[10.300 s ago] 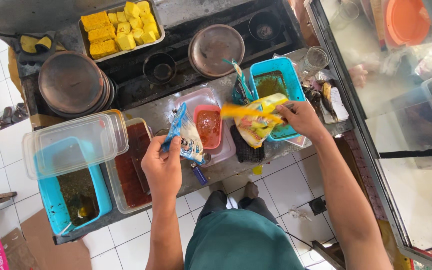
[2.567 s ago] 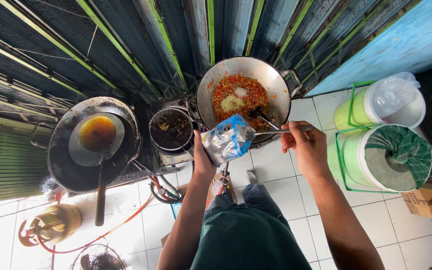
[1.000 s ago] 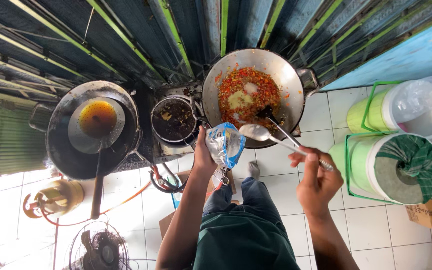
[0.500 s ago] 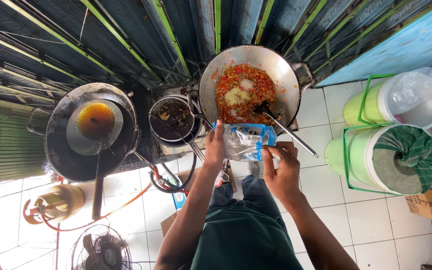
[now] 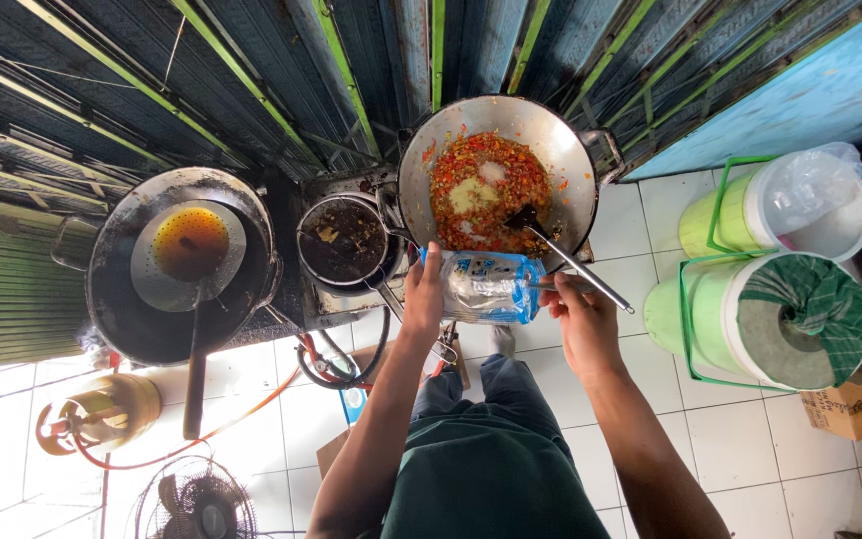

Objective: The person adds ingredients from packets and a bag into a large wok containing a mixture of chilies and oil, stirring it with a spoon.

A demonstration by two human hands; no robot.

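Both hands (image 5: 426, 297) (image 5: 583, 321) hold noodle packet (image 5: 491, 286) lengthwise between them.

The plastic packet (image 5: 491, 287) is a clear pouch with blue printed ends and a pale, whitish filling visible through its middle. It lies roughly horizontal, long axis left to right, held in the air just below the near rim of the wok (image 5: 499, 180). Its left end sits in the left hand (image 5: 424, 296); its right end meets the right hand (image 5: 581, 319).
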